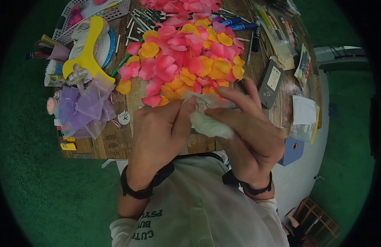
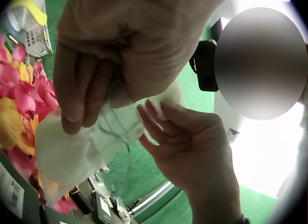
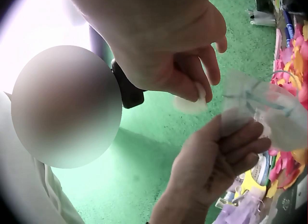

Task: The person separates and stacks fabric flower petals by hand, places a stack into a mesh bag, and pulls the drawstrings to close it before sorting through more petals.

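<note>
My left hand [image 1: 161, 127] grips the edge of a sheer whitish drawstring pouch [image 3: 240, 96] over the table's front edge. Thin blue-grey cords [image 2: 113, 132] run along the pouch, and a white soft mass [image 2: 62, 149] shows through its lower part. Beside it, my right hand [image 1: 254, 133] pinches a fluffy white wad [image 1: 211, 126] that looks like cotton, between thumb and fingers. In the right wrist view this wad [image 3: 190, 105] is apart from the pouch, to the side of its mouth.
Pink and orange fabric petals [image 1: 178, 57] are heaped on the wooden table [image 1: 100, 144]. Purple organza bags [image 1: 85, 107], a yellow Y-shaped piece [image 1: 89, 49] and a grey basket [image 1: 65, 26] lie left. Markers [image 1: 242, 26], a dark box [image 1: 271, 80] and plastic packets [image 1: 303, 113] lie right.
</note>
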Motion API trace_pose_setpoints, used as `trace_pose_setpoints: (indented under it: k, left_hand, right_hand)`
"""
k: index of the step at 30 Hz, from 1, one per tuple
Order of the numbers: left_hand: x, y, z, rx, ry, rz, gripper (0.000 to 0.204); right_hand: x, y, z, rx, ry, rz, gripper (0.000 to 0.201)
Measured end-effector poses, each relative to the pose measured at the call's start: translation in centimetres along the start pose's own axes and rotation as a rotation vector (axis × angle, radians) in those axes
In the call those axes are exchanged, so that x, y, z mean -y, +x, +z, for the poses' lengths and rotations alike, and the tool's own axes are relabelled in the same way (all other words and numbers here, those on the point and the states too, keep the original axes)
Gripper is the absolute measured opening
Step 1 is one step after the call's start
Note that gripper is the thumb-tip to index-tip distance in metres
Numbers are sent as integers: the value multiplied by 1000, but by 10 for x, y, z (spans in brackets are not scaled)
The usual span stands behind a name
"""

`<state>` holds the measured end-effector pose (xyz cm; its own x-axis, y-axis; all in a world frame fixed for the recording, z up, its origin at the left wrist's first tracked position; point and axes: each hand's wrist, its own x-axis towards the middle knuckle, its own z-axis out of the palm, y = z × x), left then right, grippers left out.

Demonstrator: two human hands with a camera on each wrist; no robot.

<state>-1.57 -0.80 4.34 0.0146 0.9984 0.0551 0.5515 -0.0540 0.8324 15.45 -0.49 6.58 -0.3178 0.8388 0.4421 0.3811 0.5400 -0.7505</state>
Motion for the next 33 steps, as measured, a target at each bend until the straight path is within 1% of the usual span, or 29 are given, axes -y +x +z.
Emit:
trace_pose_setpoints:
  k: [1,2,4,6,7,9,11,13,14,16,17,18,19,20,22,23,24,25,26,27,29,31,32,33]
  left_hand:
    - [2,-1,0,-1,-1,-2,25]
    - [6,-2,1,-21,-52,18,26]
    - [9,-3,2,-39,-107,40,27]
    - [10,-3,3,-55,-201,-33,30]
    - [11,-3,2,-53,-202,-33,30]
    - [14,-3,0,-32,-318,-101,32]
    - [18,-3,-1,-14,-306,-92,32]
    - [19,-3,-1,1,-293,-81,32]
    - [18,-4,-1,8,-254,-67,30]
    - [15,-4,-2,16,-214,-53,28]
    - [12,-3,-2,15,-144,-1,24]
    - [10,-3,-4,15,-73,50,22]
    - [8,-3,-6,16,-72,50,22]
    - [6,-3,-8,20,-12,68,19]
    - [5,-3,-10,20,49,84,18]
    - [6,-2,-10,5,97,165,18]
    - [5,-2,-10,-11,144,246,19]
    - [4,-2,-10,-15,146,246,19]
    - [2,-3,-8,-20,236,307,20]
    - [0,-4,-7,-28,326,367,22]
    - [-6,-7,-9,-9,356,348,20]
    - [-9,-8,-9,11,382,331,20]
    - [-9,-9,-8,4,414,369,23]
    - [-9,-10,-8,-4,448,407,26]
  right_hand:
    - [-2,-1,4,58,-18,24,26]
    - [-3,0,8,60,-19,27,26]
    - [-4,1,13,48,-110,95,28]
    - [-5,0,11,82,-121,123,29]
    - [-6,0,11,116,-129,149,31]
    - [-7,0,13,145,-145,149,32]
    - [-8,-1,15,175,-160,149,32]
    - [-8,-2,15,272,-161,127,34]
    - [-6,-1,15,273,-160,128,34]
    - [-1,1,14,344,-247,107,32]
    - [-2,2,14,344,-246,108,32]
    - [-3,2,15,363,-191,67,30]
    - [-4,3,15,383,-136,27,28]
    - [-6,4,17,382,-134,26,28]
    - [-11,5,21,338,-87,-5,22]
    - [-16,3,24,339,-86,-9,22]
    - [-22,1,27,319,-156,-30,20]
    - [-25,0,29,299,-227,-50,18]
    - [-25,1,30,300,-227,-53,18]
    - [-24,1,31,296,-265,-47,16]
    - [-22,1,30,295,-306,-43,14]
    - [-20,2,28,260,-303,64,11]
    - [-19,1,28,262,-304,60,11]
    - [-19,1,29,218,-238,152,10]
